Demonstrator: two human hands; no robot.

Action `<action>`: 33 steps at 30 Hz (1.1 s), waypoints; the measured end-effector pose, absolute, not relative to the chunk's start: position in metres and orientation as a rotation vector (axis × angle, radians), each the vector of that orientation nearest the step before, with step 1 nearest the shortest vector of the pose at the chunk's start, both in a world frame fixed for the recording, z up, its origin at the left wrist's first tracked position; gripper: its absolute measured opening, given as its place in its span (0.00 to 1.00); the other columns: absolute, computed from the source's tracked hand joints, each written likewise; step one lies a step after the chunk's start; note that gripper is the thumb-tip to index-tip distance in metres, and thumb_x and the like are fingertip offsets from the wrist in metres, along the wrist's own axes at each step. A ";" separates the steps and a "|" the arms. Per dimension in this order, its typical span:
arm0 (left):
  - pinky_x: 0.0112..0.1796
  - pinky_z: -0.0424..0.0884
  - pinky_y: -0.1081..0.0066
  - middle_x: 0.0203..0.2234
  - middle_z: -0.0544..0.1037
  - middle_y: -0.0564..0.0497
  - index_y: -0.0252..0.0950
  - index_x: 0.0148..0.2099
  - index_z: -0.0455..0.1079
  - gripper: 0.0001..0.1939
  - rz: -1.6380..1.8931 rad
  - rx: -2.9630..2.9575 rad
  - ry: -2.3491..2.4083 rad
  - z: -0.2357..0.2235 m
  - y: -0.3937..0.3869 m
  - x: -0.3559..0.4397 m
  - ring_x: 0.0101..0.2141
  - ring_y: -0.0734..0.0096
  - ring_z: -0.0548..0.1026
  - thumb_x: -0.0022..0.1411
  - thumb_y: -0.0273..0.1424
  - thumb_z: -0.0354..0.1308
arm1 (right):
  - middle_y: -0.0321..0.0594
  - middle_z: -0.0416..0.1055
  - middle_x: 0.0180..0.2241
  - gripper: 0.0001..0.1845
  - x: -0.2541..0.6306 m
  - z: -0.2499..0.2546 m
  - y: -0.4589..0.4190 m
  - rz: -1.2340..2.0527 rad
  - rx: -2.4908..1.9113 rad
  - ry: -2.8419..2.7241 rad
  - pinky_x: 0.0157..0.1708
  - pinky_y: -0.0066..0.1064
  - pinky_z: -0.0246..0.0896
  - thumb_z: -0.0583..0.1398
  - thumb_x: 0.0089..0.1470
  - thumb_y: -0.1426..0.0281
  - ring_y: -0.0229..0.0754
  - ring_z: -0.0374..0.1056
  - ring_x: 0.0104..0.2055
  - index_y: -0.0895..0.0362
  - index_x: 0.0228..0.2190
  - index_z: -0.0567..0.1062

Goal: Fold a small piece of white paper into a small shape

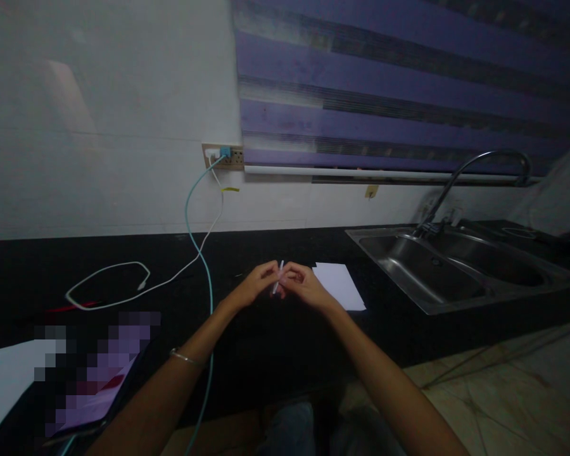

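Over the dark countertop, my left hand (260, 280) and my right hand (308, 286) meet at the fingertips. Both are closed in a pinch on a narrow white strip (275, 288), which looks like folded or rolled paper. It stands slanted, one end showing above the fingers and the other below; the fingers cover its middle. Just right of my right hand lies a small stack of white paper (339, 286).
A double steel sink (430, 272) with a curved faucet (456, 174) is at the right. White (171, 278) and teal (208, 272) cables run from the wall outlet (237, 157); the teal one passes by my left forearm. A partly blurred tablet-like screen (104, 399) and white paper (4, 380) lie at left.
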State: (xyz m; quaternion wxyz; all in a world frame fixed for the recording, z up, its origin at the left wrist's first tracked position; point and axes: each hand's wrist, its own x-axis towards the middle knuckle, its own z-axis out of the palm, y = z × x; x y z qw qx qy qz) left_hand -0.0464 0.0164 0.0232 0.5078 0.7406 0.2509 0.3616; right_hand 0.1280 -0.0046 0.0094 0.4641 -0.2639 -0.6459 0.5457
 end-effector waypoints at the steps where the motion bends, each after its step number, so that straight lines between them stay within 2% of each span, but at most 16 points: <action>1: 0.27 0.64 0.74 0.23 0.72 0.55 0.35 0.32 0.63 0.16 0.874 1.765 0.604 0.023 0.017 -0.046 0.24 0.73 0.70 0.63 0.43 0.52 | 0.37 0.73 0.27 0.13 0.128 0.010 -0.005 1.339 -0.654 -1.588 0.30 0.29 0.65 0.63 0.52 0.62 0.37 0.70 0.27 0.58 0.34 0.69; 6: 0.26 0.61 0.75 0.25 0.72 0.55 0.35 0.34 0.63 0.15 0.849 1.732 0.627 0.019 0.019 -0.048 0.23 0.75 0.68 0.63 0.43 0.52 | 0.37 0.72 0.27 0.12 0.128 0.012 -0.007 1.278 -0.721 -1.636 0.30 0.30 0.65 0.61 0.54 0.62 0.37 0.70 0.28 0.57 0.34 0.69; 10: 0.26 0.60 0.75 0.24 0.69 0.56 0.35 0.33 0.62 0.15 0.842 1.893 0.720 0.018 0.021 -0.052 0.24 0.75 0.65 0.63 0.43 0.51 | 0.35 0.71 0.26 0.07 0.126 0.012 -0.010 0.934 -0.904 -1.709 0.26 0.26 0.60 0.59 0.55 0.66 0.36 0.67 0.26 0.56 0.35 0.68; 14: 0.27 0.58 0.75 0.24 0.66 0.57 0.35 0.32 0.60 0.14 0.871 2.174 0.831 0.019 0.020 -0.053 0.25 0.76 0.62 0.62 0.41 0.52 | 0.32 0.68 0.24 0.17 0.122 0.010 -0.014 0.620 -1.026 -1.792 0.24 0.25 0.55 0.59 0.53 0.71 0.35 0.64 0.23 0.55 0.45 0.65; 17: 0.28 0.58 0.74 0.25 0.67 0.57 0.36 0.34 0.60 0.10 0.896 2.287 0.875 0.022 0.017 -0.052 0.26 0.75 0.63 0.63 0.37 0.51 | 0.34 0.69 0.25 0.18 0.119 0.011 -0.015 0.531 -1.050 -1.841 0.25 0.26 0.55 0.59 0.52 0.73 0.36 0.65 0.24 0.55 0.46 0.66; 21: 0.29 0.61 0.73 0.28 0.70 0.54 0.37 0.40 0.60 0.06 0.928 2.334 0.929 0.024 0.012 -0.050 0.26 0.73 0.68 0.63 0.33 0.50 | 0.34 0.69 0.26 0.14 0.118 0.012 -0.016 0.534 -1.016 -1.818 0.26 0.26 0.55 0.57 0.53 0.73 0.36 0.65 0.25 0.55 0.44 0.68; 26: 0.38 0.68 0.69 0.40 0.75 0.48 0.37 0.51 0.59 0.17 1.111 2.291 0.917 0.024 0.013 -0.049 0.34 0.69 0.75 0.60 0.27 0.52 | 0.34 0.69 0.26 0.14 0.121 0.013 -0.013 0.568 -1.013 -1.697 0.26 0.26 0.57 0.57 0.51 0.75 0.36 0.64 0.25 0.54 0.42 0.71; 30: 0.38 0.72 0.68 0.40 0.77 0.48 0.38 0.47 0.68 0.12 1.206 2.212 0.903 0.023 0.015 -0.050 0.37 0.66 0.76 0.61 0.31 0.54 | 0.37 0.71 0.28 0.12 0.123 0.010 -0.007 0.756 -0.971 -1.603 0.24 0.27 0.59 0.58 0.53 0.70 0.37 0.64 0.25 0.55 0.41 0.75; 33: 0.34 0.73 0.69 0.38 0.78 0.47 0.37 0.45 0.72 0.12 1.239 2.107 0.859 0.023 0.016 -0.051 0.33 0.68 0.77 0.61 0.34 0.56 | 0.39 0.73 0.28 0.13 0.124 0.007 -0.002 0.908 -0.911 -1.492 0.19 0.27 0.58 0.60 0.52 0.65 0.36 0.63 0.21 0.56 0.39 0.77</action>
